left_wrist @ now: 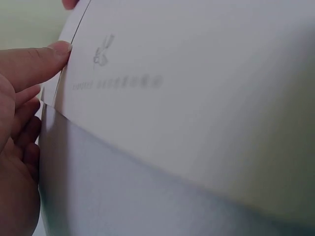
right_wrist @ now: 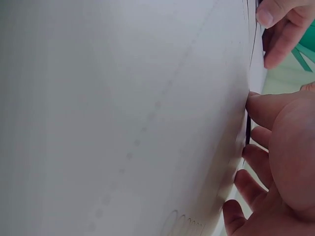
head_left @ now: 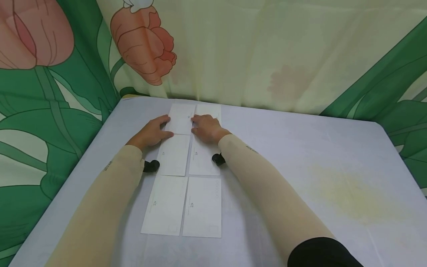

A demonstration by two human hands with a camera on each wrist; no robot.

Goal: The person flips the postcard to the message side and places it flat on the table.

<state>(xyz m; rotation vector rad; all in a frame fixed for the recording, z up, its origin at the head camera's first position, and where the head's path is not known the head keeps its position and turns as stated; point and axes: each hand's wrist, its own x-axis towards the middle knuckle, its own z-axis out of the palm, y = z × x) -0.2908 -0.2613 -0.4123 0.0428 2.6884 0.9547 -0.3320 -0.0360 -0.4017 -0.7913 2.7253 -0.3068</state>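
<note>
White printed cards lie flat in two columns of three rows. My left hand [head_left: 151, 132] is at the left edge of the far-left card [head_left: 181, 118], thumb and forefinger spread apart along it. Across that card, my right hand [head_left: 207, 129] reaches over the far-right card [head_left: 208, 108], its fingertips at the seam between the two. In the left wrist view the left thumb [left_wrist: 51, 56] touches a card edge beside a small printed figure. The right wrist view shows the right fingers [right_wrist: 253, 189] lightly bent along a card's edge.
Closer to me lie the middle-left card [head_left: 173, 155], middle-right card [head_left: 203, 163], near-left card [head_left: 165, 205] and near-right card [head_left: 203, 207]. A white cloth covers the table [head_left: 283, 159], with a yellowish stain at right. Behind hangs a flower-printed curtain [head_left: 240, 55].
</note>
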